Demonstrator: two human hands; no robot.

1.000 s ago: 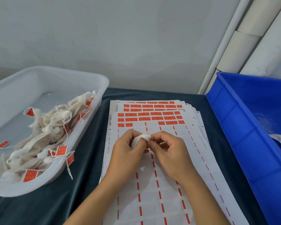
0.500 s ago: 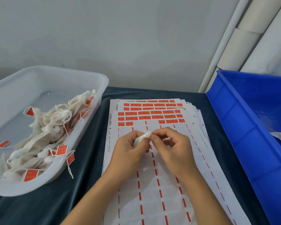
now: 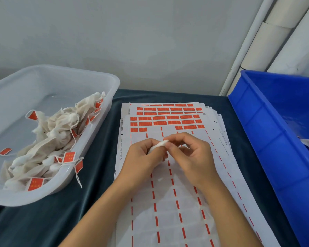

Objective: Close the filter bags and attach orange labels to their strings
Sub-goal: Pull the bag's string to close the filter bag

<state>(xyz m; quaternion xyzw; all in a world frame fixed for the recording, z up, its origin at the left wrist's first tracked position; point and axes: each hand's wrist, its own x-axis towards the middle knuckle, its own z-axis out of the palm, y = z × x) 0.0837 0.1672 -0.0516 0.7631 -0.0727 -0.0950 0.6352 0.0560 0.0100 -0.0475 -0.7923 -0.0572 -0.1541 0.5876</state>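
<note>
Two hands: left hand [image 3: 143, 157], right hand [image 3: 194, 157]. Two bins: one clear plastic tub [image 3: 89, 75], one blue crate [image 3: 268, 139]. One filter bag [image 3: 158, 145] is held; the tub's heaped bags [image 3: 48, 139] are too tangled to count.

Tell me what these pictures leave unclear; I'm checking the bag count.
- Filter bag: mostly hidden by the left hand and right hand; closed or not is unclear.
- Blue bin: contents cut off by the right edge.
- Orange labels: print too small to read.

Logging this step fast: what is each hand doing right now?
Left hand: closed around the white filter bag.
Right hand: fingers curled, pinching the top of the same bag.
</note>
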